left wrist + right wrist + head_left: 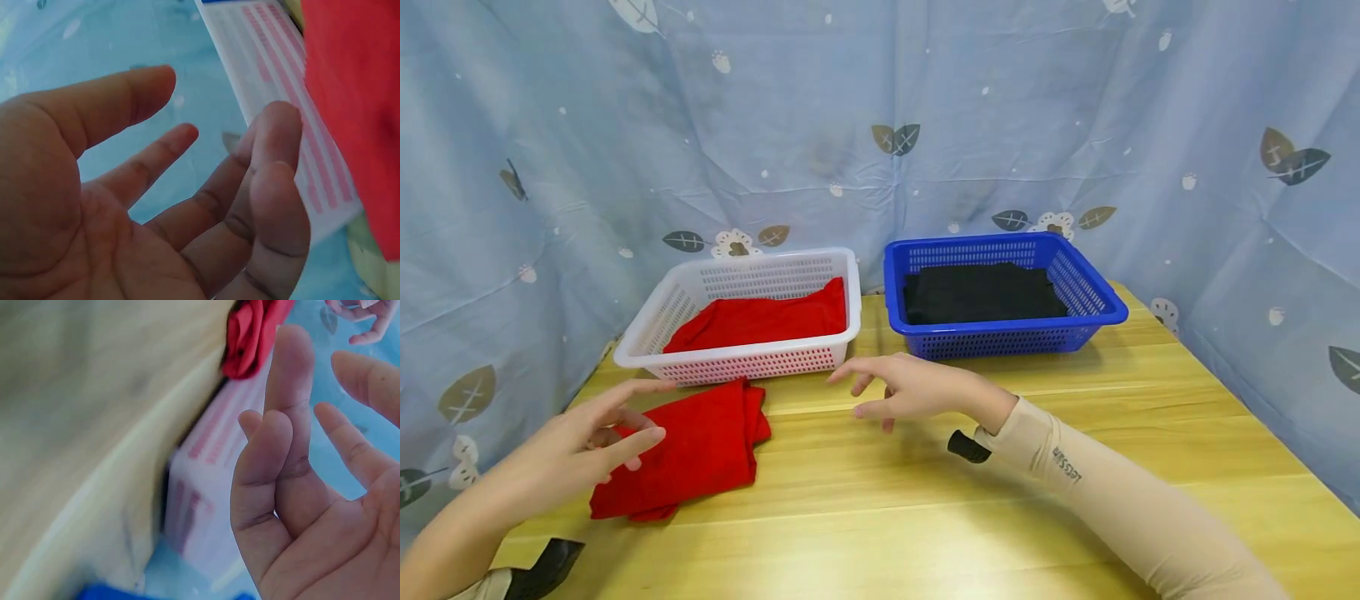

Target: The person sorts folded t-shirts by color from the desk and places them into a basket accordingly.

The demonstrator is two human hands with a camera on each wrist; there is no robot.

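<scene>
A folded red cloth (700,450) lies on the table in front of the white basket, its layers stacked toward the right edge. My left hand (598,437) hovers over the cloth's left part, fingers loosely bent and apart, holding nothing. To the right of the cloth, my right hand (910,387) hangs above the bare wood with relaxed, spread fingers and nothing in them. In the left wrist view the red cloth (356,112) shows beyond the fingertips. The right wrist view catches the cloth's folded edge (247,344) past the fingers.
The white basket (737,358) at the back left holds red fabric (767,321). Beside it, a blue basket (1000,333) contains folded black fabric (985,292). A patterned blue curtain (820,150) hangs behind the wooden table (865,533).
</scene>
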